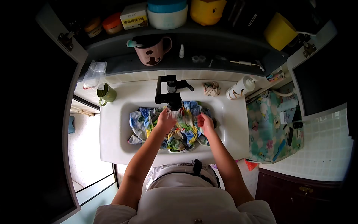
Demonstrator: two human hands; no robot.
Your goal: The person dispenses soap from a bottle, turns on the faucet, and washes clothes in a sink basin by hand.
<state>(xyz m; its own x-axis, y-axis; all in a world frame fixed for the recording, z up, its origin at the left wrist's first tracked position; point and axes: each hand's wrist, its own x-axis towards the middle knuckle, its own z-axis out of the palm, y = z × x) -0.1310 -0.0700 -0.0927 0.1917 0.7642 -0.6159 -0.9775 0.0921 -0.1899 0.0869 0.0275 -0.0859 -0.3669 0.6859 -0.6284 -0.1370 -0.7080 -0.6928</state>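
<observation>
A bundle of wet, multicoloured patterned cloth (179, 139) lies crumpled in the white sink basin (127, 148). Water runs in a spray from the black faucet (168, 98) onto it. My left hand (166, 120) is just beneath the spout, in the spray, its fingers closed on the cloth and partly hidden by water. To the right of the stream, my right hand (205, 123) has its fingers curled in at the cloth's upper right part. Between the two hands the cloth is bunched up, with blue, yellow and green showing.
A green cup (106, 94) stands on the sink's left ledge. A crumpled rag (212, 89) and a white pump bottle (241, 88) sit at the back right. Above, a dark shelf holds a pink mug (152, 52). Open cabinet doors flank both sides.
</observation>
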